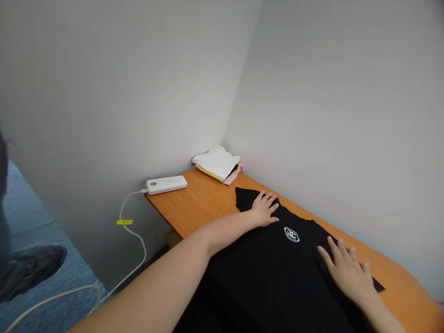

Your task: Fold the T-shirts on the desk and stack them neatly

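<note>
A black T-shirt (277,273) with a small white chest emblem (292,234) lies spread on an orange wooden table (197,203). My left hand (265,208) rests flat on the shirt's far sleeve area, fingers stretched out. My right hand (347,270) lies flat on the shirt's right side, fingers spread, near the other sleeve. Neither hand grips anything.
A stack of folded clothes (218,163), white on top with yellow and pink beneath, sits in the table's far corner. A white power bank (166,184) lies at the table's left edge, its cable (132,231) hanging to the blue floor. A dark shoe (31,266) shows at left. Walls close in behind.
</note>
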Tool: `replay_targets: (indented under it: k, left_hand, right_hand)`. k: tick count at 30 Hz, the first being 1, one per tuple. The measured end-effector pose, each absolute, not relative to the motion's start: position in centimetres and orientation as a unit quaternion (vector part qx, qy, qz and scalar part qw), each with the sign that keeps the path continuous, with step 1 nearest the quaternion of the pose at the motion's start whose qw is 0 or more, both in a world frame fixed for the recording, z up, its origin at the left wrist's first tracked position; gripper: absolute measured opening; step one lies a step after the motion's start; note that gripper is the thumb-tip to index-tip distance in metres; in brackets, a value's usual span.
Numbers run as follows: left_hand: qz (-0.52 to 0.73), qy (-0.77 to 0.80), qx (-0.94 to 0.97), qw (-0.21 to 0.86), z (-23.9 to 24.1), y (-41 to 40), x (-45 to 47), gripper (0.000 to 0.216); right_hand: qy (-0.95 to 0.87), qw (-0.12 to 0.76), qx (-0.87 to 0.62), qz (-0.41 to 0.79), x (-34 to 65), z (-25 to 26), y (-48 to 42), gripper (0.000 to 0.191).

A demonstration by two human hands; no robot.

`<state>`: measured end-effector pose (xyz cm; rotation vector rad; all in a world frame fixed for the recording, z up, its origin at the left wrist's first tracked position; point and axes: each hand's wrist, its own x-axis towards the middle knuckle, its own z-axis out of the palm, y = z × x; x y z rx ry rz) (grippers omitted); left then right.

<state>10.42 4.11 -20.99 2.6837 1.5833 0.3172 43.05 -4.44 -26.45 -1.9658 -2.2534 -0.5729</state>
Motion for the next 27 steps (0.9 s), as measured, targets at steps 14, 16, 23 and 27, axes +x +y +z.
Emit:
replay_targets:
  k: [14, 16, 23, 27]
  left_hand:
    - [0.050, 0.455, 0.886, 0.079, -21.8, -5.2, 7.3, 0.071]
    - [0.041, 0.454, 0.887, 0.071, -21.2, -5.2, 7.6, 0.068]
    - [0.206, 0.303, 0.930, -0.034, -20.5, -16.5, 12.1, 0.052]
    - [0.334, 0.110, 0.932, -0.090, -25.7, -24.3, 18.7, 0.058]
  right_hand:
    - [-0.637, 0.047, -0.769, 0.005, 33.3, -24.3, -16.7, 0.074]
    - [-0.648, 0.080, -0.757, 0.026, 33.8, -24.2, -16.6, 0.074]
    - [-0.545, 0.261, -0.797, 0.001, 41.5, -21.0, -12.9, 0.054]
    - [-0.480, 0.246, -0.842, -0.005, 46.7, -19.6, -9.5, 0.049]
